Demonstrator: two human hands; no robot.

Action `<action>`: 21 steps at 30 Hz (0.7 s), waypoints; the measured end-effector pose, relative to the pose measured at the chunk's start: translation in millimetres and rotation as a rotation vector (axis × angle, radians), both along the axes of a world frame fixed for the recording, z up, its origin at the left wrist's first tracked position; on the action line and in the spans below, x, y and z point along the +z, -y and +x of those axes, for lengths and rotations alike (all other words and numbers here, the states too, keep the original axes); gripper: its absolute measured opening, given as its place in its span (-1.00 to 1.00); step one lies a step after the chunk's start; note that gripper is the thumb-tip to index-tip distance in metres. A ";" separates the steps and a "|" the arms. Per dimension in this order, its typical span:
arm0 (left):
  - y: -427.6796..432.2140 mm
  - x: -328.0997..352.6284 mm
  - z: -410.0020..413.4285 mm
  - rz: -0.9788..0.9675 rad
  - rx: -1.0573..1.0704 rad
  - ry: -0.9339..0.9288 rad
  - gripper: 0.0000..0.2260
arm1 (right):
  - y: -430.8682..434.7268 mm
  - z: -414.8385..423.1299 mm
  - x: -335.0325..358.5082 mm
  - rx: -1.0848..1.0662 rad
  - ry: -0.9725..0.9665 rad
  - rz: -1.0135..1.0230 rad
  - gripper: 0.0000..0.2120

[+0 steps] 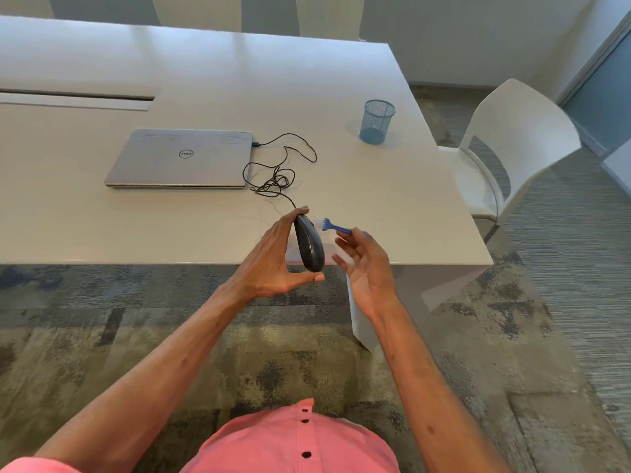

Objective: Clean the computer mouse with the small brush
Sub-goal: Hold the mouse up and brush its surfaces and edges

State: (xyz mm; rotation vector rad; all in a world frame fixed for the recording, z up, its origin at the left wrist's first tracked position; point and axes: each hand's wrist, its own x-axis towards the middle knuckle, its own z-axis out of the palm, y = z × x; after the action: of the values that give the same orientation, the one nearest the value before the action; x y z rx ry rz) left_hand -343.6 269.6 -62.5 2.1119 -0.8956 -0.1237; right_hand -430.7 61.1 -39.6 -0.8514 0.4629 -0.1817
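The dark mouse stands on edge in my left hand, lifted off the surface at its near edge. My left grip is closed on it: fingertips hook over its far end at 12 o'clock, and my thumb props its near end at 6 o'clock. Its black cable runs away toward 12 o'clock, tangles into loose loops on the surface, and ends at a plug in the right side of a closed silver laptop.

Just beside the mouse, at its 3 o'clock, I hold the small blue brush in my right hand. My right grip pinches the handle between fingertips while the other fingers spread loosely, palm turned toward the mouse. The brush head points toward 9 o'clock, its pale bristles close to the mouse's upper side; they are blurred, so I cannot tell whether they touch it.

A blue mesh cup stands well apart on the surface, toward 1 o'clock from my hands. A white chair sits off the surface's right edge at 2 o'clock. Below my forearms lies mottled carpet, and my pink buttoned shirt fills the bottom at 6 o'clock.
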 end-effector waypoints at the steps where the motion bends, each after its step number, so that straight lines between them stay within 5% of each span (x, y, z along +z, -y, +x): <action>1: 0.4 -1.1 1.4 0.004 -0.001 -0.002 0.23 | 0.7 0.6 4.1 -0.043 0.002 -0.095 -0.91; 7: 1.7 -4.7 6.6 0.030 -0.010 0.010 0.24 | 2.2 -2.8 18.6 -0.159 0.033 -0.978 -0.87; 12: 2.9 -4.4 9.2 0.046 -0.003 0.014 0.21 | 10.9 -7.7 30.3 -0.166 0.296 -1.683 -0.86; 21: 4.2 -3.4 9.8 0.088 -0.011 0.030 0.21 | 8.4 -5.4 38.3 -0.102 0.452 -2.186 -0.82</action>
State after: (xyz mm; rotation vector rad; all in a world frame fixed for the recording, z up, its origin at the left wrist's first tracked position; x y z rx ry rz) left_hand -333.7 265.4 -65.9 2.1959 -0.9348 -0.1397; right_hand -436.1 52.7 -1.3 -2.8053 -0.3704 -1.0387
